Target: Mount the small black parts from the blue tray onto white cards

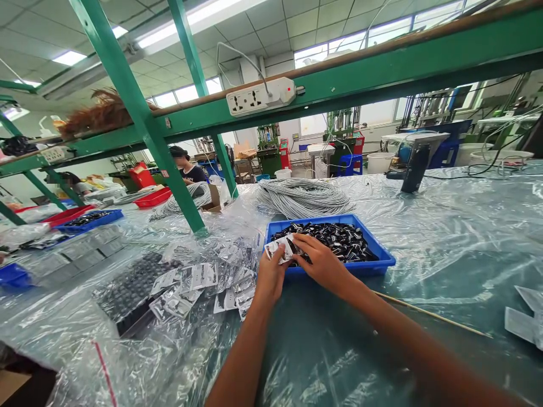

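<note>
Between my two hands is a small printed packet (278, 247), white with dark print, held over the near left part of a blue tray (385, 262). My left hand (271, 274) is closed on its left side, thumb on top. The fingers of my right hand (319, 261) are pressed together at its right edge, near a small black piece. Many small glossy black parts (339, 240) fill the tray. To the left of my hands lies a loose heap of similar packets (199, 277) in clear plastic.
A block of dark round pieces (136, 285) stands left of the packets. Behind the tray lies a coil of grey cable (303, 198). A green post (156, 135) rises from the plastic-covered table. A thin stick (432, 312) lies at right. Another person (190, 169) sits beyond.
</note>
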`<state>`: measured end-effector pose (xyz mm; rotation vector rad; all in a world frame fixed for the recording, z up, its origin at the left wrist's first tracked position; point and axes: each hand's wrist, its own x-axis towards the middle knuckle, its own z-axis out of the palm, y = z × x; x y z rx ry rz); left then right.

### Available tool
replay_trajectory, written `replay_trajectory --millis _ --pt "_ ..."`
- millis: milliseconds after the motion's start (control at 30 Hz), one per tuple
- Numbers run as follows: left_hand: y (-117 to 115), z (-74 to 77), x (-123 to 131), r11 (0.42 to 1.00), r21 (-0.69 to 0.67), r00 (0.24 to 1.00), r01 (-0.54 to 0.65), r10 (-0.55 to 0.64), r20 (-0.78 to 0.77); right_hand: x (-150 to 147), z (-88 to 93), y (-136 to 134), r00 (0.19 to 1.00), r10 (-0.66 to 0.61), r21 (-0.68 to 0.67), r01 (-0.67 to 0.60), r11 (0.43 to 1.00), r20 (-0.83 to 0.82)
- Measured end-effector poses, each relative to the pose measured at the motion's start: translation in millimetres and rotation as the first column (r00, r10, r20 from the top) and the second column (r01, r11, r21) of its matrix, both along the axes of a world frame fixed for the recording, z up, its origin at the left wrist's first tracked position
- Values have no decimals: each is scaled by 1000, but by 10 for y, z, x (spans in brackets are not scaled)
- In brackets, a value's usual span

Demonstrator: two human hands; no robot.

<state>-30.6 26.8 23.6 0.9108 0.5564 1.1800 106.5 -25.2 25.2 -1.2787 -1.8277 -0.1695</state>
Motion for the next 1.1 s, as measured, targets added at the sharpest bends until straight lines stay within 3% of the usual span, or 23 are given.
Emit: replay_trajectory --millis 233,367,433,500,600,700,767,833,900,967,1033,1100 --pt "-11 -24 -28 994 82 995 -71 76 -64 -197 -57 -46 984 24 11 -23 1000 -174" --pt "10 41 -94 957 278 943 -82 165 -288 -132 0 -50 914 59 -59 -90 994 -403" --pt "34 90 -153 895 424 843 -137 330 -425 -32 20 -7 905 67 -100 -120 988 -420" --pt "92 134 -249 801 550 708 -234 528 -468 91 44 63 934 -4 -113 -39 993 -358" --pt "252 176 -470 582 703 450 -408 798 -400 286 127 149 952 -217 -84 203 976 -215" --pt "421 199 -709 353 796 148 -492 935 -323 532 266 85 934 -340 -12 341 940 -110" --pt "482 217 -799 310 821 81 -480 947 -311 776 332 -85 924 -378 23 380 925 -51" --pt "491 237 -793 312 847 104 -430 949 -296 1101 334 -363 899 -434 -69 437 897 57" --pt "457 255 -694 295 891 157 -345 954 -256 1488 276 -748 837 -496 -294 547 784 232" --pt "391 270 -544 261 928 238 -268 951 -198 1873 203 -1220 747 -542 -477 663 577 384" --pt "302 279 -397 247 942 313 -227 935 -169 2175 161 -1715 668 -581 -550 732 402 464" --pt "212 280 -284 274 944 371 -187 909 -190 2346 160 -2151 638 -604 -606 737 299 478"
